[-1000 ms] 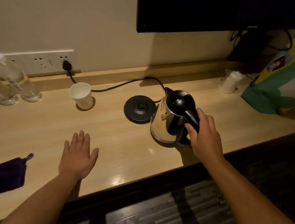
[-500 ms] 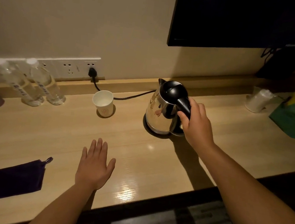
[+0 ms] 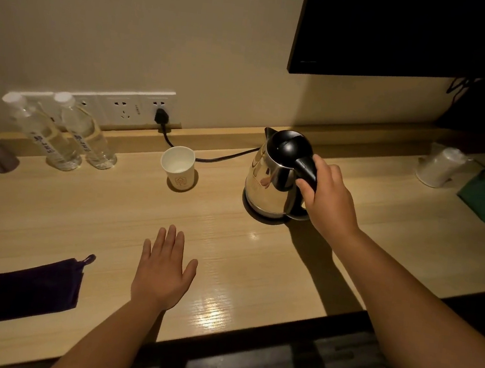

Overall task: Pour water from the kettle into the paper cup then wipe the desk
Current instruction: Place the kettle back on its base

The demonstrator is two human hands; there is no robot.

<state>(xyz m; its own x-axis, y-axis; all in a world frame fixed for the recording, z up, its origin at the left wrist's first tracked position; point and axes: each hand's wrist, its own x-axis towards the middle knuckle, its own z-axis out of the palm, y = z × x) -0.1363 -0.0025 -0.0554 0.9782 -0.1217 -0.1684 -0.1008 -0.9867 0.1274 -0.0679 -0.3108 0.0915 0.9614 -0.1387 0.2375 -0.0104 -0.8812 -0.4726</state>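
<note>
On its black base, shiny steel kettle (image 3: 274,181), black lid, right hand (image 3: 328,198) gripping its handle, left hand (image 3: 163,268) flat, fingers spread.

The two water bottles (image 3: 68,136) carry label strips and the paper cup (image 3: 178,167) a faint emblem, all illegible.

Kettle (image 3: 275,175) on base at desk (image 3: 110,223) centre; paper cup (image 3: 178,165) at its 9 o'clock, two bottles (image 3: 68,133) beyond. Cloth (image 3: 29,289) at 8 o'clock, near front edge.
</note>
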